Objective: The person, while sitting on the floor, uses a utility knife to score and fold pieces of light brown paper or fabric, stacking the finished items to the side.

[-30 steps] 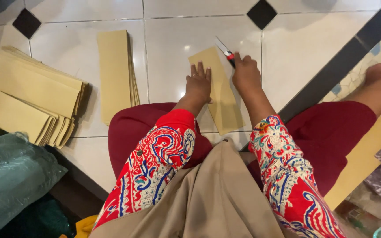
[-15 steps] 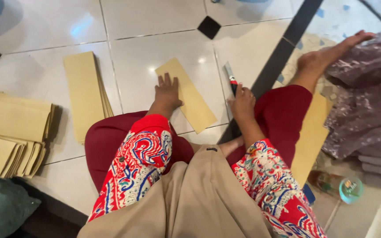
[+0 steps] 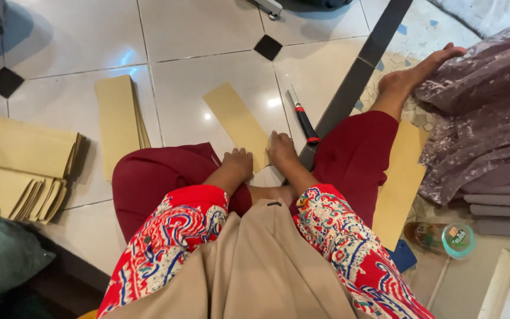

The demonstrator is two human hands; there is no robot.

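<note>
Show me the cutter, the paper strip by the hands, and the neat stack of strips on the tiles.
cutter [image 3: 306, 126], head view, on its black handle near the red band.
paper strip [image 3: 235, 118], head view, on the middle of the sheet.
stack of strips [image 3: 117, 121], head view, on the top sheet.

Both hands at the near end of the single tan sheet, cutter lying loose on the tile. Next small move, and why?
Probably lift the near end of the tan sheet. Both the left hand and the right hand sit at that end, and neither holds a tool; the red-handled cutter lies apart on the tile to the right. Whether either hand's grip has closed on the sheet's edge cannot be told.
</note>
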